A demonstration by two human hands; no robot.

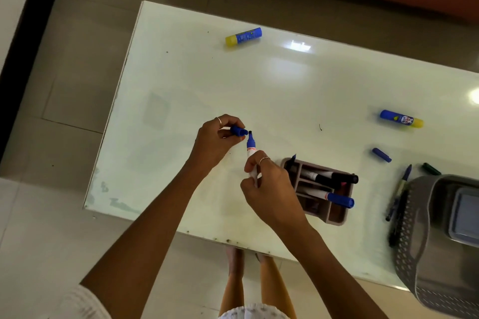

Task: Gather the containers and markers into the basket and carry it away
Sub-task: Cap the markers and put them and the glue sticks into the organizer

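Standing at the near edge of a glossy white table (181,80), a person is looking down at both hands over the tabletop. Right hand (269,189) is clamped around the white barrel of a blue marker (251,146), tip pointing up and away, uncapped. Left hand (217,140) is pinching the matching blue cap (239,131) between thumb and fingertips, open end facing the marker tip, just beside it but not on it.

Just right of the right hand, a brownish divided organizer (334,217) is sitting on the table, holding a black marker (334,178) and a blue-capped marker (337,199) lying across its compartments; other contents too dark to tell.

At the near right corner, a grey perforated basket (414,235) is overhanging the table edge, with a lidded grey container (464,215) inside. A couple of dark pens (399,194) are lying against the basket's left wall.

Further out, a loose blue cap (381,155) and a green cap (430,169) are lying near the basket. Beyond them, a blue-and-yellow glue stick (401,118) is lying on its side. Well apart, near the far edge, a second glue stick (243,36) is lying alone.
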